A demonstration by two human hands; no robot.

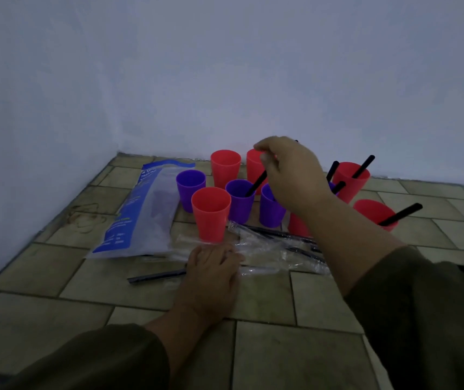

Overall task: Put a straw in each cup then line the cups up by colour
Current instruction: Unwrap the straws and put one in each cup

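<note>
Several red and purple cups stand on the tiled floor. My right hand [289,173] pinches a black straw [257,183] whose lower end sits inside a purple cup [239,202] in the middle. Two red cups at the right [351,181] [374,213] hold black straws. A red cup at the front [211,213], a purple cup at the left [190,190] and a red cup at the back [225,167] have no straw. My left hand [211,273] rests on a wrapped straw [154,276] on the floor. More wrapped straws [281,243] lie behind it.
A blue and clear plastic bag [143,212] lies left of the cups. Empty clear wrappers [275,261] are scattered under my right forearm. The white wall meets the floor just behind the cups and along the left.
</note>
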